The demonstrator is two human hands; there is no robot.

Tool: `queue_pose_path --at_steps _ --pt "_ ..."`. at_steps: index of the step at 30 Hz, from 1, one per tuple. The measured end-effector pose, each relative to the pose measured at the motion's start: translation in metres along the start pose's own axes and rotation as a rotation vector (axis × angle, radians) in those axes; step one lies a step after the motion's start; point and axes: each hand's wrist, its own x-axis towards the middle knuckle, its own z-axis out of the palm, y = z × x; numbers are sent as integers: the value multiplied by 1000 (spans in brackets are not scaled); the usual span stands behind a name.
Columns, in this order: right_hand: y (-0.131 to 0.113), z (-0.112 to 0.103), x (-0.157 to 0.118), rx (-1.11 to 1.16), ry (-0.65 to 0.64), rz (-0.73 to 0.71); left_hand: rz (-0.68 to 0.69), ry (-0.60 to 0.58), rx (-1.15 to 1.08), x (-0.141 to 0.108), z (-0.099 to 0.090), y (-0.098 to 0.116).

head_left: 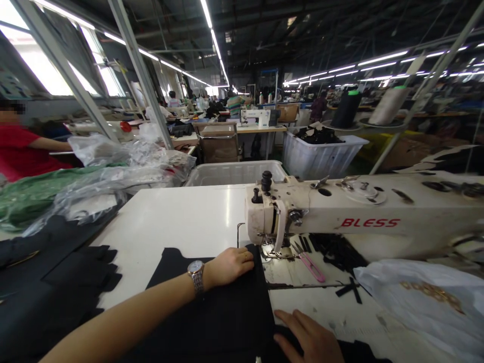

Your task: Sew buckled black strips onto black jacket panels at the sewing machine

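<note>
A large black fabric piece (227, 317) lies on the white sewing table, its right edge beside the presser foot (278, 253) of the sewing machine (321, 212). My left hand (230, 264), with a wristwatch (195, 275) on the wrist, rests on the fabric left of the needle area. Its fingers are curled together against the cloth. Lower right, my right hand (310, 335) lies at the fabric's right edge with fingers apart, touching the black material. Pink-handled scissors (313, 267) lie just right of the presser foot.
Black strips (333, 252) lie under the machine arm. A white plastic bag (423, 302) with gold-coloured rings sits at right. Black cut pieces (56, 282) are stacked at left, below plastic-wrapped bundles (151, 161). Plastic bins (321, 156) stand beyond. A person in red (22, 146) is at far left.
</note>
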Motion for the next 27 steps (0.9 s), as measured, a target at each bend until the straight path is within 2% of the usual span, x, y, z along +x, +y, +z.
queue_pose_path --at_steps 6,18,27 --pt "-2 0 -3 11 -7 -8 61 38 48 -6 -1 -1" --pt "-5 -8 4 26 74 -80 151 200 66 2 17 -20" --pt "-3 -3 1 47 57 -55 160 108 -21 8 7 -26"
